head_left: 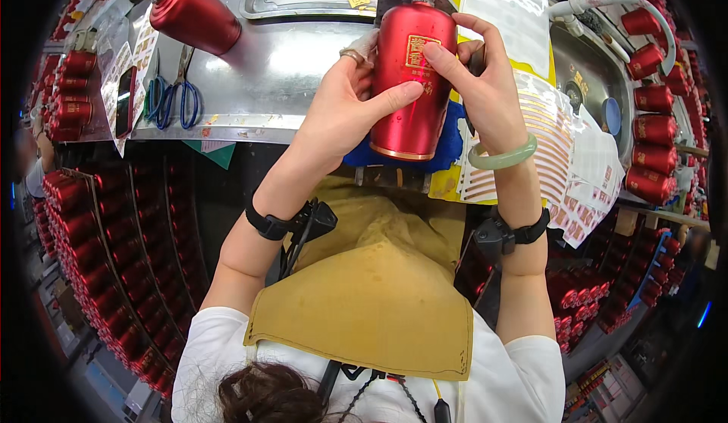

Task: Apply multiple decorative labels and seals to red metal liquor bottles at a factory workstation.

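A glossy red bottle (406, 119) with a gold-framed label on its front is held before me, its bare neck pointing away. Its base is over a blue cloth (449, 144) at the table edge. My left hand (345, 100) grips the bottle's left side, thumb across the front; a ring and a whitish covering show on its fingers. My right hand (485, 93) closes on the right side, with the thumb pressed on the label. A dark, thin object (476, 62) shows by the right fingers; its kind is unclear. A green bangle (503, 154) circles the right wrist.
Another red bottle (195, 15) lies tilted at the upper left, near two pairs of scissors (182, 93) and a phone (125, 103). Gold label pieces sit in a metal tray (262, 6). Label sheets (542, 131) lie right, beside a sink (580, 59) with a hose. Racks of red bottles flank me.
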A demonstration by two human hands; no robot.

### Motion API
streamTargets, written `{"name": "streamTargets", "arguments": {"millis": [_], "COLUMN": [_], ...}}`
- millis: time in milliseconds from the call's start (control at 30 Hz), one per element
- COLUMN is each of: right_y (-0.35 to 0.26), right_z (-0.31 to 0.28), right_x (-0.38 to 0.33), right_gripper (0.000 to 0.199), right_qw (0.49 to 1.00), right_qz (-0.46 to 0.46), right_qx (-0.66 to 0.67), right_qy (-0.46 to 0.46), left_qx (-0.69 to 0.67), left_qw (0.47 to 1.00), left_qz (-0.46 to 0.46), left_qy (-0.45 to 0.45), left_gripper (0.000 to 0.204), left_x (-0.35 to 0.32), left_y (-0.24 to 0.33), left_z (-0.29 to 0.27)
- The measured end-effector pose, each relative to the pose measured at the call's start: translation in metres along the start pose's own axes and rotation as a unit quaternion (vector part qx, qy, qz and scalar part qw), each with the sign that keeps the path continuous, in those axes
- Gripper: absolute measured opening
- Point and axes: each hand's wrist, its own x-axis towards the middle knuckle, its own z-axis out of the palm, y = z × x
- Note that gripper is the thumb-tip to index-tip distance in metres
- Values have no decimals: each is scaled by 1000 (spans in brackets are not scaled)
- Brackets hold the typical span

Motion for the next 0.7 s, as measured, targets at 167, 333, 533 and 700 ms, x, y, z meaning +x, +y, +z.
{"name": "streamTargets", "arguments": {"millis": [167,333,533,700], "right_y": [1,2,-1,-4], "right_z": [1,-1,-2,-5], "right_x": [-1,0,0,2], "right_gripper": [65,64,60,59], "right_qw": [1000,999,998,997], "right_qz": [14,18,24,44], "right_qx": [17,37,55,62], "right_qy": [5,-6,-6,-15], "left_qx": [3,-53,-102,-165], "left_qw": [1000,999,994,983], "left_qz": [4,0,-26,-75], "left_qy": [11,9,18,21], "left_gripper": [84,78,66,61], "left_x": [-2,0,1,0], "left_y": [1,-1,-1,8], "left_z": [1,0,-5,-2]}}
